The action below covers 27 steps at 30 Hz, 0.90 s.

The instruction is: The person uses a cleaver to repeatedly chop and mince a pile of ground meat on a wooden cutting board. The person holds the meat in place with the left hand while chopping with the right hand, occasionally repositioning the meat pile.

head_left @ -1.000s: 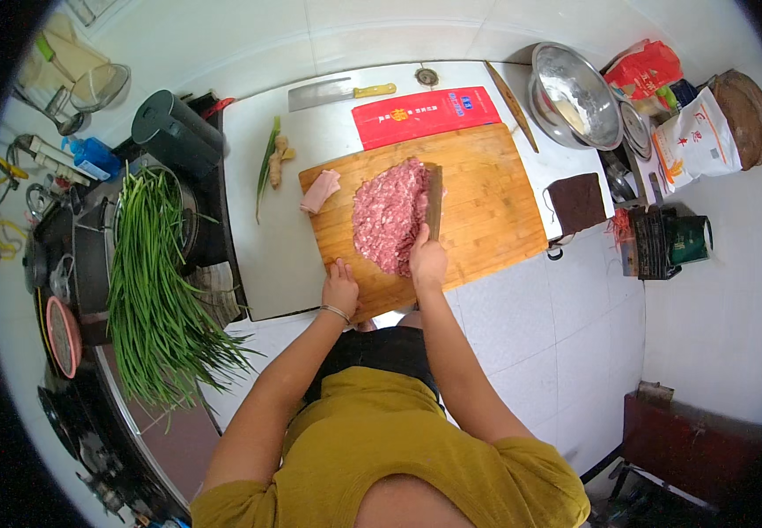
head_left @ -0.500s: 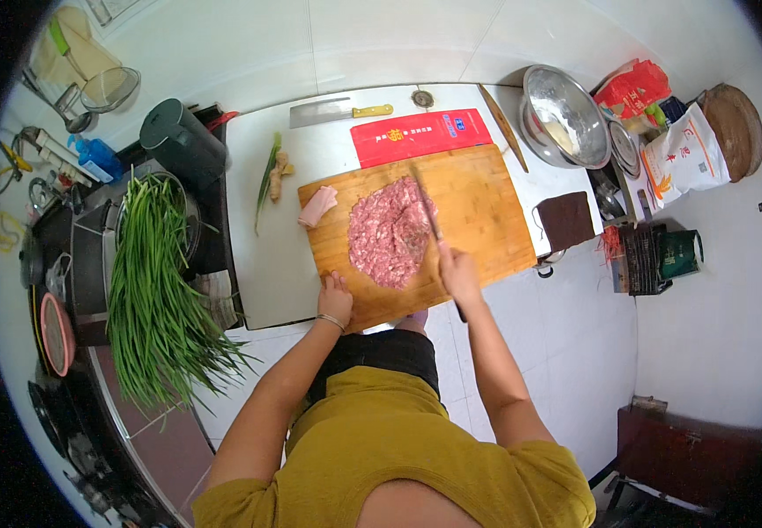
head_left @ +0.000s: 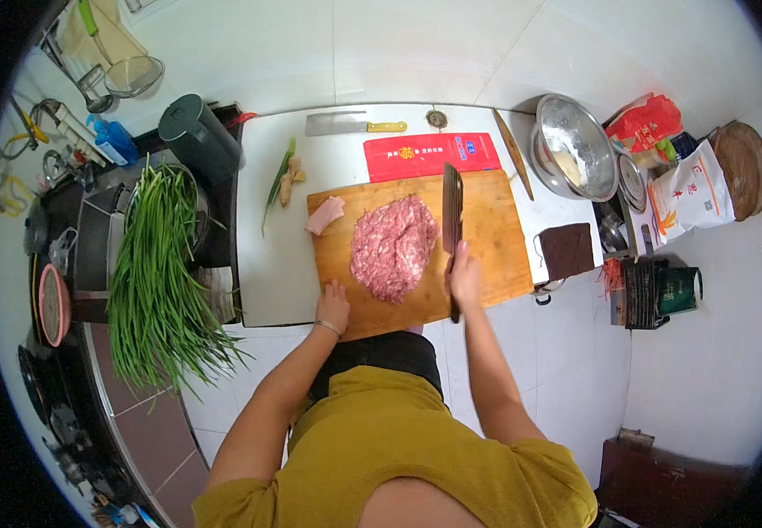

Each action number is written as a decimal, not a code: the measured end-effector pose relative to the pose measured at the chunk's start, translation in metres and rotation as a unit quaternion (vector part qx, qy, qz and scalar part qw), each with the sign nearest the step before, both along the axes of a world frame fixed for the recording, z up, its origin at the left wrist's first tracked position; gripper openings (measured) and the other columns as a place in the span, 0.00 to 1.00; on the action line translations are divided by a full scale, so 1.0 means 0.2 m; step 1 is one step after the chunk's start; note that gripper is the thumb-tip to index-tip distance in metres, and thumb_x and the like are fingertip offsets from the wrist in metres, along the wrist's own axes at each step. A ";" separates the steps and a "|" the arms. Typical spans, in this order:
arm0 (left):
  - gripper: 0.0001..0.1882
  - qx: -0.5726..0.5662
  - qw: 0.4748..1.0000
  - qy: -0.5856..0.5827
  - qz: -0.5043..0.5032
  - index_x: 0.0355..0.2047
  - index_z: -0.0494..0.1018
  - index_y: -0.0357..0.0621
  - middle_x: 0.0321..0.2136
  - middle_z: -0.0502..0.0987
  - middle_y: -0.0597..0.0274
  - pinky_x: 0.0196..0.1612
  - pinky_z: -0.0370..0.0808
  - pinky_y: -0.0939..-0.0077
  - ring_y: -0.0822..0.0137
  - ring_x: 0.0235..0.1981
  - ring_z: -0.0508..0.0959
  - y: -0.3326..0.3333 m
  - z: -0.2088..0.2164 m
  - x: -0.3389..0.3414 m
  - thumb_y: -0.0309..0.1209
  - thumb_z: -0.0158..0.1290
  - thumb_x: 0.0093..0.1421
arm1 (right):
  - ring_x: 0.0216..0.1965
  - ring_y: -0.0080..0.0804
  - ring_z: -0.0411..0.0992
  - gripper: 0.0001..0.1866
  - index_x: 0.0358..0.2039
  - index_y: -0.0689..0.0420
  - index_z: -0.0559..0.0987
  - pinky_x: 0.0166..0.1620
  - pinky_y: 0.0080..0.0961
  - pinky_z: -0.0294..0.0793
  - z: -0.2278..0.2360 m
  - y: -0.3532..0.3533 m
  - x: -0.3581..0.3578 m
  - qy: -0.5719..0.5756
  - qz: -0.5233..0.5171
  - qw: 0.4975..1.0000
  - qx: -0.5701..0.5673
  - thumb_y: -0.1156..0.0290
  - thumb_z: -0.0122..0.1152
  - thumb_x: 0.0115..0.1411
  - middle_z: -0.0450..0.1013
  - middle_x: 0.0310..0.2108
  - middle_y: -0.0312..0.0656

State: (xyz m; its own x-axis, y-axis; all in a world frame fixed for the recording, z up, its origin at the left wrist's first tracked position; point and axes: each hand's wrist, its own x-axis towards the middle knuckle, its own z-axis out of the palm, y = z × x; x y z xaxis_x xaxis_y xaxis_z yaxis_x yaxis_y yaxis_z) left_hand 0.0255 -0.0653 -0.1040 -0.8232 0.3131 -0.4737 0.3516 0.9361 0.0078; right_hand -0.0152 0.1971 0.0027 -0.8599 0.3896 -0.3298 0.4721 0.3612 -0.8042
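Observation:
On a wooden cutting board (head_left: 497, 238) lies a mound of pinkish minced meat (head_left: 392, 251). My right hand (head_left: 463, 278) is closed round the handle of a dark cleaver (head_left: 453, 207). The cleaver's blade points away from me, just right of the mound and apart from it. At the board's near left edge, my left hand (head_left: 333, 308) grips the board, with its fingers on top and the thumb hard to make out. A pale pink slab (head_left: 324, 215), perhaps pork skin, sits at the board's far left corner.
Behind the board lie a red packet (head_left: 429, 157) and a second cleaver (head_left: 337, 124). Left are ginger (head_left: 291, 182), a scallion (head_left: 277, 187) and a heap of green chives (head_left: 156, 282). A steel bowl (head_left: 574, 141), a rolling stick (head_left: 513, 154) and a brown cloth (head_left: 566, 252) are right.
My right hand has brought the cleaver off the meat to its right, the blade's broad side now showing. The mound looks more gathered. My left hand stays at the board; the whole view has shifted slightly.

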 end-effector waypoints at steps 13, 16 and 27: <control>0.30 0.000 1.000 0.023 -0.013 0.53 0.57 0.33 0.57 0.54 0.46 0.49 0.64 0.67 0.54 0.52 0.60 0.00 -0.04 -0.01 0.33 0.47 0.50 | 0.14 0.42 0.68 0.36 0.14 0.66 0.72 0.22 0.35 0.66 -0.64 -0.03 0.10 0.185 -0.004 0.960 0.212 0.47 0.30 0.61 0.67 0.09 0.47; 0.27 0.026 0.999 0.030 0.018 0.52 0.59 0.33 0.56 0.56 0.46 0.48 0.65 0.68 0.55 0.52 0.61 -0.02 -0.06 0.01 0.32 0.45 0.52 | 0.26 0.54 0.71 0.35 0.23 0.68 0.75 0.32 0.41 0.68 -0.55 -0.06 0.06 0.046 0.042 0.983 0.171 0.46 0.30 0.60 0.70 0.18 0.57; 0.22 0.043 0.996 0.078 0.005 0.47 0.62 0.33 0.55 0.57 0.47 0.44 0.68 0.69 0.55 0.51 0.61 -0.03 -0.11 0.02 0.28 0.45 0.51 | 0.22 0.55 0.70 0.35 0.19 0.70 0.73 0.26 0.46 0.64 -0.48 -0.13 0.18 0.010 0.101 0.969 0.225 0.48 0.33 0.60 0.68 0.18 0.61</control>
